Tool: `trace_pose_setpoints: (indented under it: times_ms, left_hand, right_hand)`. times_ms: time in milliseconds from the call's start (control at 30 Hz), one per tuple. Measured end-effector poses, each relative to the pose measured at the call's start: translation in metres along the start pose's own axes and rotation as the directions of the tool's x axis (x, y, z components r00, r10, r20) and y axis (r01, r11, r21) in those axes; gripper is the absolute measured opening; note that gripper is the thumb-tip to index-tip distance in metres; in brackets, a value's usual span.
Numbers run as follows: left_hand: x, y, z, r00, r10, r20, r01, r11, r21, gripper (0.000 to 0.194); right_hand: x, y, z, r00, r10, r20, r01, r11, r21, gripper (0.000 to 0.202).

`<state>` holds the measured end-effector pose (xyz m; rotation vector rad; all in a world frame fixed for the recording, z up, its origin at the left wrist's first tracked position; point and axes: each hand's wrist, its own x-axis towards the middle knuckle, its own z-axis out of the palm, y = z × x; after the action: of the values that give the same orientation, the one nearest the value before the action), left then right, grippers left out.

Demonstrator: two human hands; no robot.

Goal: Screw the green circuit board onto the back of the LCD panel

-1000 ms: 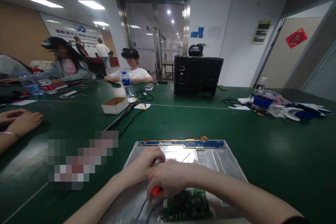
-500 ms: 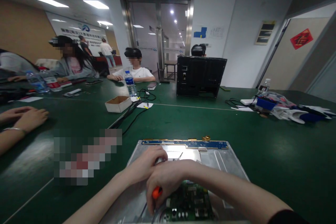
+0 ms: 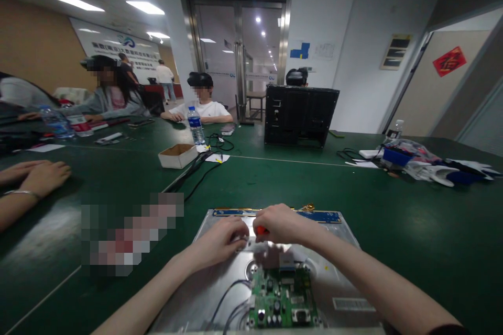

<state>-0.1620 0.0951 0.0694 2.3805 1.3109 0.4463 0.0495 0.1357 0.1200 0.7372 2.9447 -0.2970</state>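
A silvery metal panel back [image 3: 212,267] lies flat on the table in front of me. On it sits a green circuit board [image 3: 283,296] with dark wires on its left and a pale flat cable at its top. A narrow blue board [image 3: 320,216] runs along the panel's far edge. My right hand [image 3: 281,224] is closed round an orange-handled screwdriver [image 3: 262,230], just short of that blue board; the tool's tip is hidden. Beside it, my left hand [image 3: 230,235] curls low over the panel, fingers and thumb drawn together. Whatever they hold is too hidden to name.
On the green table [image 3: 424,230] stand a small open box [image 3: 177,157], a water bottle [image 3: 195,125] and a black monitor-like unit [image 3: 301,116]. Bags and gloves [image 3: 432,165] lie at right. Another person's hands [image 3: 45,180] rest at left; several people sit beyond.
My right hand has moved away from the near left part of the circuit board, up to the panel's far side, with the screwdriver. This uncovers the circuit board. My left hand has barely moved.
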Motion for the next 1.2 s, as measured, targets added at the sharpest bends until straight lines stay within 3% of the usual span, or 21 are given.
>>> trace_pose_setpoints:
  times_ms: [167, 300, 500, 567, 733, 867, 967, 1067, 1200]
  left_hand:
    - [-0.001, 0.001, -0.003, 1.000, -0.028, 0.004, 0.028, 0.999, 0.029, 0.006]
    - [-0.003, 0.004, -0.005, 0.999, -0.033, 0.015, 0.033, 0.999, 0.036, 0.006]
    - [-0.008, 0.013, -0.012, 0.998, -0.043, 0.047, 0.042, 0.999, 0.016, 0.010]
    - [-0.009, 0.020, -0.014, 0.995, -0.024, 0.097, 0.025, 1.000, -0.005, 0.007]
    - [-0.010, 0.038, -0.014, 0.974, 0.064, 0.219, -0.052, 0.997, -0.060, 0.011]
    - [-0.011, 0.048, -0.013, 0.951, 0.110, 0.288, -0.089, 0.992, -0.087, 0.034]
    - [-0.012, 0.052, -0.013, 0.941, 0.094, 0.326, -0.072, 0.994, -0.080, 0.036]
    - [-0.012, 0.055, -0.014, 0.940, 0.073, 0.332, -0.051, 0.996, -0.075, 0.032]
    - [-0.009, 0.057, -0.011, 0.940, 0.080, 0.330, -0.059, 0.995, -0.075, 0.026]
  right_hand:
    - [0.004, 0.009, 0.019, 0.997, 0.074, 0.032, -0.073, 0.997, -0.031, 0.032]
    - [-0.004, 0.011, 0.025, 0.995, 0.090, -0.032, -0.091, 0.996, -0.020, 0.025]
    - [-0.068, 0.020, 0.020, 0.972, 0.181, -0.148, -0.184, 0.983, -0.008, 0.015]
    - [-0.094, 0.020, 0.026, 0.971, 0.185, -0.150, -0.190, 0.982, -0.016, 0.021]
    - [-0.138, 0.009, 0.059, 0.987, 0.090, -0.130, -0.106, 0.987, -0.120, 0.048]
    - [-0.145, -0.001, 0.081, 0.959, -0.146, -0.241, 0.069, 0.951, -0.300, 0.039]
    - [-0.144, -0.004, 0.090, 0.922, -0.254, -0.294, 0.124, 0.910, -0.396, 0.030]
    - [-0.144, -0.002, 0.094, 0.918, -0.245, -0.312, 0.115, 0.917, -0.381, 0.028]
    - [-0.144, 0.003, 0.094, 0.902, -0.180, -0.392, 0.112, 0.975, -0.192, 0.030]
